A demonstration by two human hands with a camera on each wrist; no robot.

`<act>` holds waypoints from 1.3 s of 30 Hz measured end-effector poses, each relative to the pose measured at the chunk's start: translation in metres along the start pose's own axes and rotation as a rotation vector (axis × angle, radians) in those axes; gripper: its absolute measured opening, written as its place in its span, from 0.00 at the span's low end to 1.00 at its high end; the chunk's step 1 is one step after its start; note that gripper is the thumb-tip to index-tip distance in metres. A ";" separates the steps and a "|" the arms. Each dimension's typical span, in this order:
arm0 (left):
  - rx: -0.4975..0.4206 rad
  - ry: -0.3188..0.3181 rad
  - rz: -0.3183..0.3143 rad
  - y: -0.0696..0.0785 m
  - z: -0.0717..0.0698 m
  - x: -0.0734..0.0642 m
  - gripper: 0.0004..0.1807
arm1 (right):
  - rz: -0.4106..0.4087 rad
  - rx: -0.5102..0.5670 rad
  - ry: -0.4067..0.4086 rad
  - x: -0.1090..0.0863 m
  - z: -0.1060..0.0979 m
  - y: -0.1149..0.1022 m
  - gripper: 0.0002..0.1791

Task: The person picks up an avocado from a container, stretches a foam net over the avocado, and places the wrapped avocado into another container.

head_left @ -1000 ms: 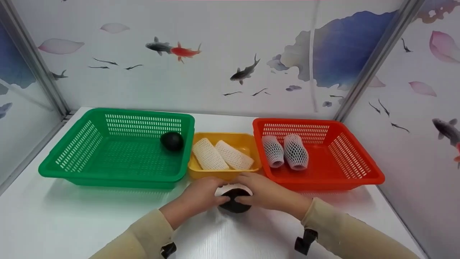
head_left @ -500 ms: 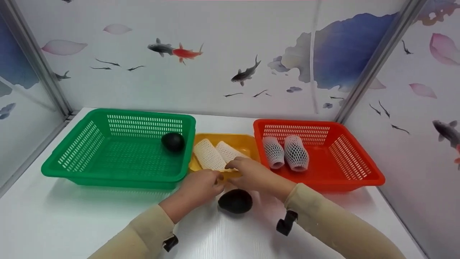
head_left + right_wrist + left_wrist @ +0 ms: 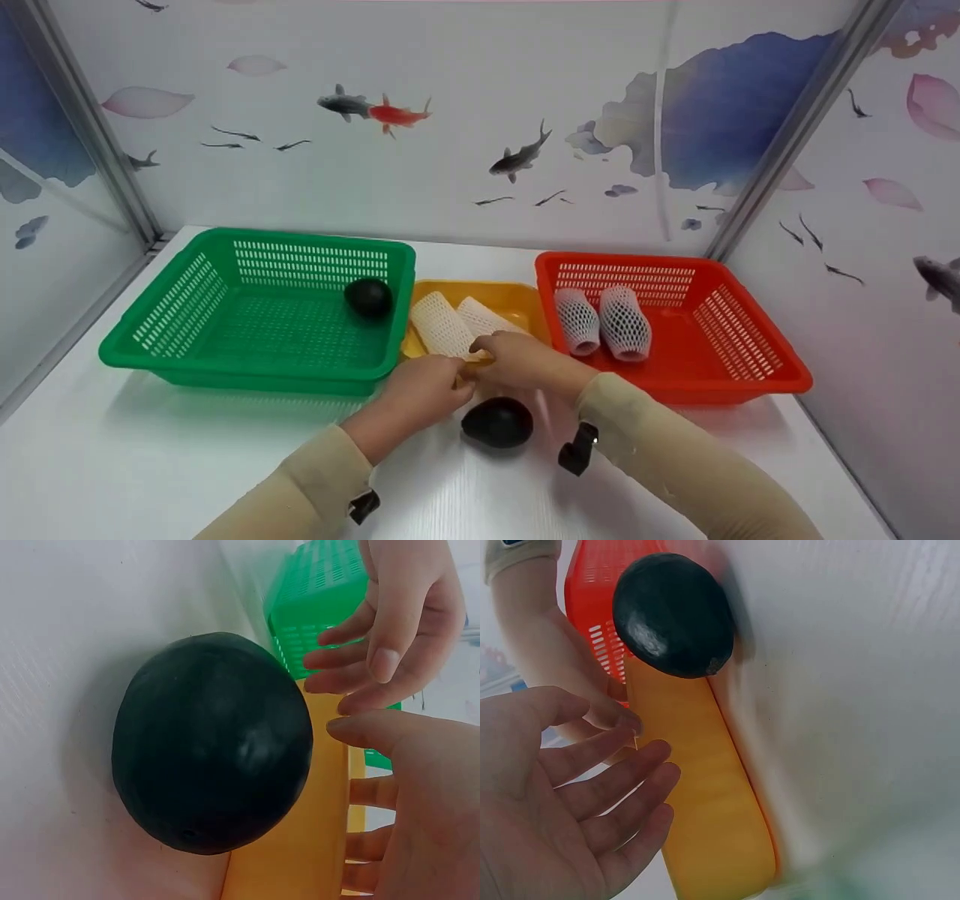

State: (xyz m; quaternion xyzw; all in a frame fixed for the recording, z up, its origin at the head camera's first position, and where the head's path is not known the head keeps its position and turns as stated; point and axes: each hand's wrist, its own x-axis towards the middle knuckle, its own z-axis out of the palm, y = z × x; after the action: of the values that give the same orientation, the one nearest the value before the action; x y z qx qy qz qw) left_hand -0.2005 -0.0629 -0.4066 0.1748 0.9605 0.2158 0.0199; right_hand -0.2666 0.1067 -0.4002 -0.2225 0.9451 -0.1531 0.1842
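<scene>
While the fruit (image 3: pixel 496 424) lies loose before the tray (image 3: pixel 525 296), a knock is the chief risk

Head view: Fruit on the table (image 3: pixel 450 491), just in front of the tray; contact between them cannot be judged. Left hand (image 3: pixel 425 386) at the tray's near left corner, right hand (image 3: pixel 523 361) over its near rim, the two nearly meeting. Two sleeves (image 3: pixel 441 326) lie in the tray. Green basket (image 3: pixel 262 322) left of the tray, holding a second fruit (image 3: pixel 368 298); red basket (image 3: pixel 690 345) to its right, with netted rolls (image 3: pixel 625 322). Likely fault: a low sweep of the right wrist could send the rounded fruit rolling.

Left wrist view: Left hand's fingers loosely bent and a little spread, nothing seen in them. Right fingertips close by at the tray's rim. Crowding here could make the hands foul each other.

Right wrist view: Right thumb outside the tray's near wall, fingers beyond it with tips hidden; cannot tell whether they pinch anything. If they hook the rim, a pull might drag or tip the tray into the fruit. Fruit fills much of this view, with little apparent clearance.
</scene>
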 end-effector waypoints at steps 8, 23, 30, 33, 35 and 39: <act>-0.003 0.010 0.009 -0.004 0.003 -0.003 0.12 | -0.040 0.052 -0.022 0.004 0.007 0.005 0.34; -0.024 0.025 -0.003 0.001 0.000 -0.002 0.10 | -0.112 0.073 0.129 0.000 -0.007 0.004 0.19; -0.031 0.133 0.025 0.007 -0.004 -0.001 0.11 | -0.167 0.090 0.272 -0.007 -0.011 0.001 0.13; -0.044 0.169 0.024 0.008 -0.005 -0.001 0.11 | -0.155 0.126 0.302 -0.011 -0.014 0.001 0.11; -0.043 0.203 0.039 0.008 -0.006 -0.002 0.10 | -0.150 0.153 0.320 -0.015 -0.016 0.000 0.11; -0.064 0.257 0.067 0.008 -0.008 -0.003 0.09 | -0.150 0.204 0.363 -0.022 -0.020 0.001 0.11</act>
State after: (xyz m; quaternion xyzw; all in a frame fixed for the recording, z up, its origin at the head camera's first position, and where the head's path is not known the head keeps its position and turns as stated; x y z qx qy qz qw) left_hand -0.1958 -0.0602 -0.3962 0.1772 0.9414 0.2672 -0.1048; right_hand -0.2565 0.1223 -0.3768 -0.2413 0.9231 -0.2988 0.0208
